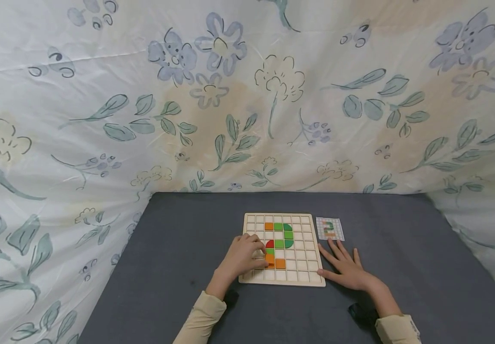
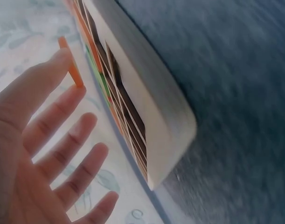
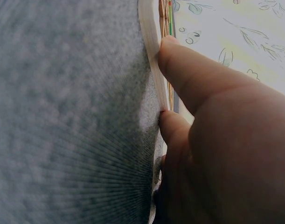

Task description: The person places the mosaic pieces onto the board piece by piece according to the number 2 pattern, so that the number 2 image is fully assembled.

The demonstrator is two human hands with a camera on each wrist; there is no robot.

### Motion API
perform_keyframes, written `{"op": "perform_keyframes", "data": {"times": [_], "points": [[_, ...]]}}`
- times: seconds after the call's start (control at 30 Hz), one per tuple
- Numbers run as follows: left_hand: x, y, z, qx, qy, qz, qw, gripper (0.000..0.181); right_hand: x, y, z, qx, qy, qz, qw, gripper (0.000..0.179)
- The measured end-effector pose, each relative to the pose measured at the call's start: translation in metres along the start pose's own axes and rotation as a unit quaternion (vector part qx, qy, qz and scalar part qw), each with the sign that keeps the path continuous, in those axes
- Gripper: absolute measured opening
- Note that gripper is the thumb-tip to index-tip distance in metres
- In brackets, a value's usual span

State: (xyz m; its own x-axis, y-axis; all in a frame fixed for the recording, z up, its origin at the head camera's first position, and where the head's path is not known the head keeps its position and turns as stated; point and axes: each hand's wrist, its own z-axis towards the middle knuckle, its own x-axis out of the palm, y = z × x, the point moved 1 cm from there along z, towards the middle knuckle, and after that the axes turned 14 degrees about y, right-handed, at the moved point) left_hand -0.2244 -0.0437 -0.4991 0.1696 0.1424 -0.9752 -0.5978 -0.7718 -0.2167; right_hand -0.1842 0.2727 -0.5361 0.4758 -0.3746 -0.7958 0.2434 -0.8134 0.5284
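Observation:
Between thumb and index finger, my left hand [image 1: 242, 255] pinches a thin orange square tile [image 2: 76, 73]; its other fingers are spread. This hand is over the lower left of a pale wooden grid board [image 1: 282, 283]. Coloured tiles sit in the board's cells: an orange square [image 1: 269, 226] at the top, light green squares [image 1: 279, 243], dark green rounded pieces [image 1: 288, 227], a red rounded piece [image 1: 269, 243] and an orange square [image 1: 280, 263] low down. My right hand [image 1: 350, 271] lies with fingers spread beside the board, thumb and index finger touching its right edge.
A small printed card [image 1: 329, 229] with a coloured grid pattern lies right of the board, just beyond the right fingertips. Dark grey cloth [image 1: 178, 239] covers the table. Flower-printed fabric [image 1: 239, 95] hangs behind and along both sides.

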Motion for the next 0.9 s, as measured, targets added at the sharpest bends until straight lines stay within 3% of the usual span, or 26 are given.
{"op": "perform_keyframes", "data": {"times": [0.9], "points": [[0.009, -0.041, 0.02, 0.004, -0.009, 0.035, 0.9994, 0.025, -0.004, 0.005, -0.002, -0.001, -0.005, 0.001, 1.0, 0.075]]}}
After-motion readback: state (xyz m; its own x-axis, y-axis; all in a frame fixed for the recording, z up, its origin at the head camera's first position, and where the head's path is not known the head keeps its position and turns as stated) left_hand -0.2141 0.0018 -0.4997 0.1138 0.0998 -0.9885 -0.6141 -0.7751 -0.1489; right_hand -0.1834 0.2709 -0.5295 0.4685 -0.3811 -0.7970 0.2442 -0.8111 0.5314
